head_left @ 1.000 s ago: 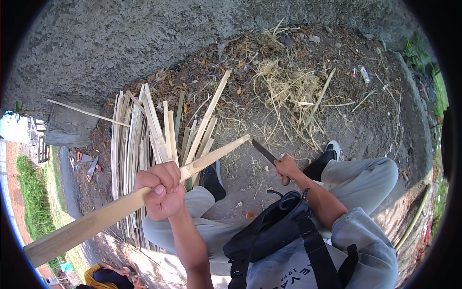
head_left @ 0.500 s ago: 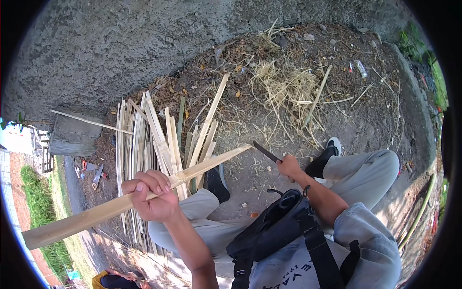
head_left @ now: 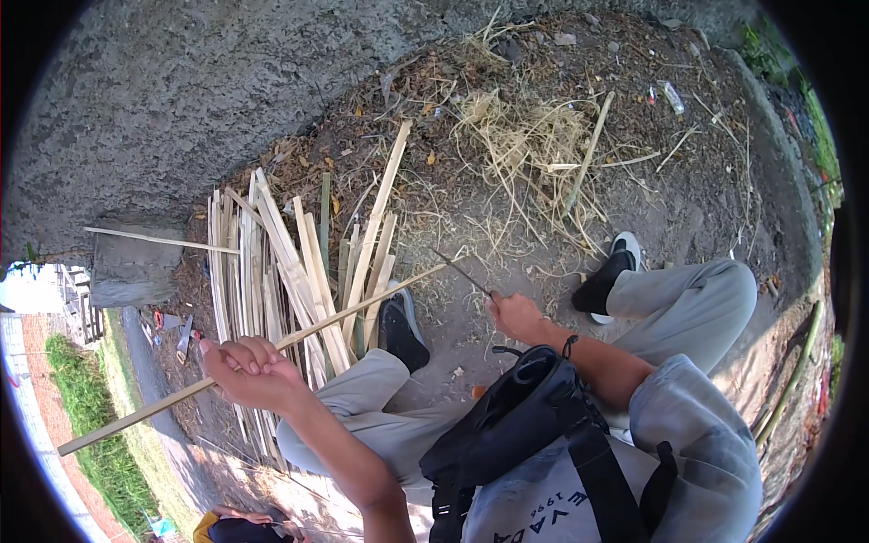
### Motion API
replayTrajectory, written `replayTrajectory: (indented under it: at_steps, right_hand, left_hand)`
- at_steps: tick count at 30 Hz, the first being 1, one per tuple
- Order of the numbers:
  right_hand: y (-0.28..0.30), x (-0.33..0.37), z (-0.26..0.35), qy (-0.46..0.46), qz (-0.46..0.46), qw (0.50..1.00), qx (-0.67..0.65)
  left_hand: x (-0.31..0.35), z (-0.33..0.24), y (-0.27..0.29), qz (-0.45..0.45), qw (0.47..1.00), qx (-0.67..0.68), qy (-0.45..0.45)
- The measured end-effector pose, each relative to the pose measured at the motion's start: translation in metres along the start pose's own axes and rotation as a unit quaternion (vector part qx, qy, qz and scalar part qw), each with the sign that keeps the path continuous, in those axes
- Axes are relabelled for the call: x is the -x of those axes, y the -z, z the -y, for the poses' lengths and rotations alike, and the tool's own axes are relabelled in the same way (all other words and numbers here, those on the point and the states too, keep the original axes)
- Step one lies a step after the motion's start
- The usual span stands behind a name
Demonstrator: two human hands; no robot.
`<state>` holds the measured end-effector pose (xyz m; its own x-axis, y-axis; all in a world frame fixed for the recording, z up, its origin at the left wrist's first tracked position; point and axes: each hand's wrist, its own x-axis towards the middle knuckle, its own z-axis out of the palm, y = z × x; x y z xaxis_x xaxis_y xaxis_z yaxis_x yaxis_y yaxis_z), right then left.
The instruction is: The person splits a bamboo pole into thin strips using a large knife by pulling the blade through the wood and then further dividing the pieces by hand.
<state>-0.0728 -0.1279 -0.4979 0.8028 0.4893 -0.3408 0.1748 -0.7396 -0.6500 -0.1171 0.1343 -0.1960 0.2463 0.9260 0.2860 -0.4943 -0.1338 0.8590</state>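
A long pale bamboo strip (head_left: 362, 305) slants from the lower left up to the middle, its narrow edge turned toward the view. My left hand (head_left: 252, 369) is closed around it, left of its midpoint. In my right hand (head_left: 518, 317) is the handle of a thin dark-bladed knife (head_left: 463, 273). Its blade points up and left, with its tip close to the strip's far end; whether they touch I cannot tell. Below and beyond the strip, a pile of cut bamboo strips (head_left: 299, 262) lies on the ground between my left foot and the wall.
Curly bamboo shavings (head_left: 529, 145) are heaped ahead of my feet. A rough grey wall (head_left: 226, 81) rises at the back left, beside a stone block (head_left: 136, 271). A hand saw (head_left: 185, 337) lies left of the pile. Another person's yellow sleeve (head_left: 206, 525) shows at the lower left.
The bamboo strip has rolled from its broad face to its narrow edge. My left hand has turned and shifted left with it. My right hand and the knife have moved left and slightly up.
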Motion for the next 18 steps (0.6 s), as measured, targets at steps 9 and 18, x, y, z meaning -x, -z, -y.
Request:
replayTrajectory:
  at_steps: [9,18]
  right_hand:
    - [0.004,-0.012,-0.005,-0.029,0.013,0.998,-0.048]
    - [0.012,-0.002,0.026,-0.018,0.005,0.999,-0.031]
  left_hand:
    - [-0.006,0.002,0.019,0.277,0.951,0.133,0.031]
    - [-0.009,0.002,0.019,0.232,0.965,0.120,0.028]
